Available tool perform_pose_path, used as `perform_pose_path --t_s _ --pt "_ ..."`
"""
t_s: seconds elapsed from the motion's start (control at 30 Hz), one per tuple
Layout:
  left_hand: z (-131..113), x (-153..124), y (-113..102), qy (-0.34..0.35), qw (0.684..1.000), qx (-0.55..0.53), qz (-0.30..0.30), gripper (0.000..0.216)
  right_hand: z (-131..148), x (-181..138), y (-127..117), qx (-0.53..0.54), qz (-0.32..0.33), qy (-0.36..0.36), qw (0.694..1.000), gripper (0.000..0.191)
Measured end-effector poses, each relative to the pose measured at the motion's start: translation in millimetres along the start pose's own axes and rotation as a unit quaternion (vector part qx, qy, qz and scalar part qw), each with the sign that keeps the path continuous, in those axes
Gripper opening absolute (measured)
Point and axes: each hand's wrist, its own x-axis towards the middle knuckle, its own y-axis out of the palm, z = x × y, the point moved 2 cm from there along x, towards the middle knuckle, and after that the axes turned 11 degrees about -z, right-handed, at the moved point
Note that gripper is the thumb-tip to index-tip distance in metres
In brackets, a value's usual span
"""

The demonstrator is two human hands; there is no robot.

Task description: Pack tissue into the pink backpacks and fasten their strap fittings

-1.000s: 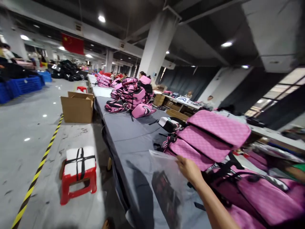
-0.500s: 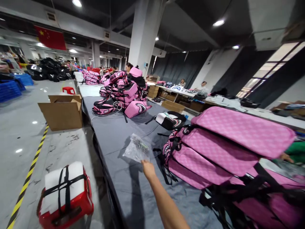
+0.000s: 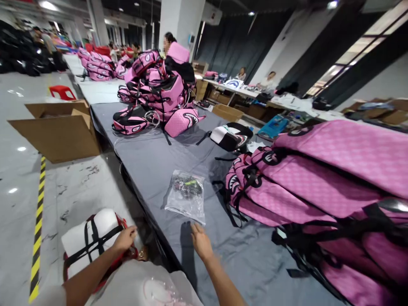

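Observation:
A clear plastic bag [image 3: 185, 204] with small dark items and a yellow-green piece inside lies flat on the grey-covered table [image 3: 143, 165]. Just short of its near edge is my right hand [image 3: 201, 241], fingers extended over the cloth and holding nothing. My left hand [image 3: 126, 238] hovers beside the table's left edge, in front of a padded red stool [image 3: 95, 238]; its fingers are curled together and no object shows in them. To the right of the bag, pink checked backpacks [image 3: 306, 182] with shark-mouth patterns lie stacked, their black straps trailing onto the table.
Farther up the table is a heap of pink bags [image 3: 156, 93], with a black-and-white shark bag [image 3: 231, 136] nearer. An open cardboard box [image 3: 60, 131] and a red plastic stool [image 3: 62, 91] stand on the floor to the left. A person [image 3: 168, 42] is behind the heap.
My right hand has let go of the plastic bag, which now lies flat, and has drawn back slightly. My left hand has come into view. The camera has tilted down.

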Motion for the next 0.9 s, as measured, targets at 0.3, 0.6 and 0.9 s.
perform_pose_path --t_s 0.3,0.6,0.9 --pt "-99.4 42.4 60.0 0.181 0.978 -0.018 0.104 0.042 37.6 14.1 22.0 -0.037 0.025 0.01 0.999 0.062" --pt "-83.8 18.3 47.1 0.18 0.976 0.01 0.118 0.049 34.0 48.0 33.2 -0.069 -0.056 -0.008 0.996 0.056" --pt "-91.2 153.7 23.8 0.161 0.986 0.032 0.03 0.059 -2.1 138.8 49.2 -0.069 -0.142 0.031 0.987 0.058"
